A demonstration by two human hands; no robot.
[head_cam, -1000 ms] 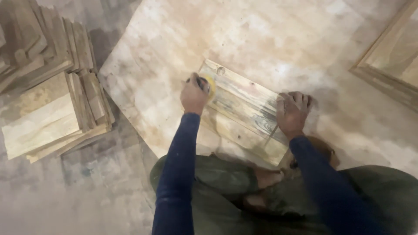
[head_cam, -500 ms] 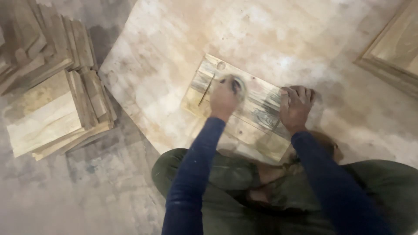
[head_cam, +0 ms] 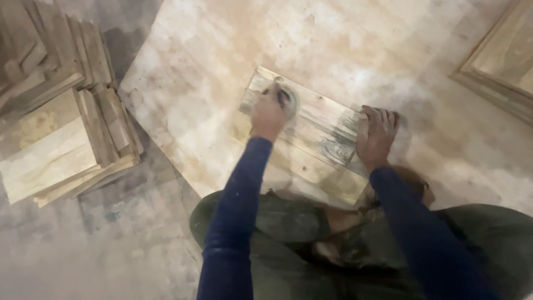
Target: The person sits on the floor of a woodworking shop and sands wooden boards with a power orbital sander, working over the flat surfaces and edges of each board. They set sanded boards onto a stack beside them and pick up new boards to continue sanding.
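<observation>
A pale wooden board [head_cam: 311, 130] with dark grain lies flat on a large plywood sheet [head_cam: 222, 61] on the floor. My left hand [head_cam: 269, 114] presses a small rubbing pad [head_cam: 288, 100], blurred by motion, onto the board's far left end. My right hand [head_cam: 376, 133] rests flat, fingers spread, on the board's right end and holds it down. Both arms wear dark blue sleeves. My knees in green trousers sit just below the board.
A stack of similar wooden boards [head_cam: 55, 150] lies at the left on the grey floor, with more boards [head_cam: 39, 55] behind it. A framed wooden panel [head_cam: 499, 66] sits at the upper right.
My left hand has slid the pad along the board, first right toward the middle, then up to the far left end. My right hand has stayed on the board's right end.
</observation>
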